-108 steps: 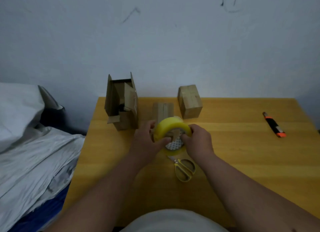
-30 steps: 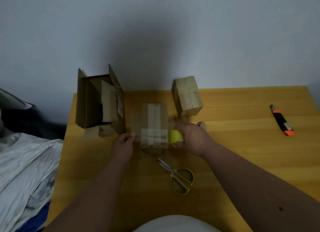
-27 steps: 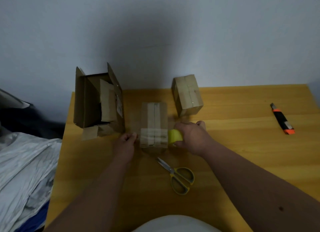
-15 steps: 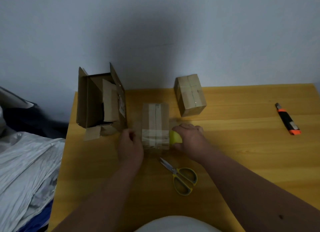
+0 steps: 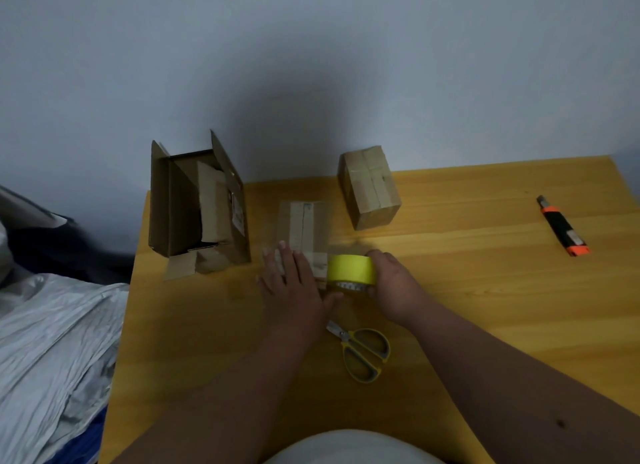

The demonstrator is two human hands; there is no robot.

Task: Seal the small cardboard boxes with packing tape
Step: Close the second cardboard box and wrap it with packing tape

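Note:
A small cardboard box (image 5: 303, 224) lies in the middle of the yellow table (image 5: 485, 290), with a strip of tape along its top seam. My left hand (image 5: 294, 287) lies flat on the box's near end, fingers straight, pressing a band of tape that crosses it. My right hand (image 5: 393, 287) grips a yellow roll of packing tape (image 5: 351, 268) held against the box's right side. A second small box (image 5: 370, 186), taped both ways, stands behind and to the right.
A larger open cardboard box (image 5: 197, 203) with raised flaps stands at the back left. Yellow-handled scissors (image 5: 360, 352) lie near the front. An orange and black utility knife (image 5: 562, 226) lies far right. Crumpled grey sheeting (image 5: 52, 342) lies past the table's left edge.
My left hand moved from the box's left side onto its near top and flattened. My right hand swung the tape roll so more of its yellow face shows.

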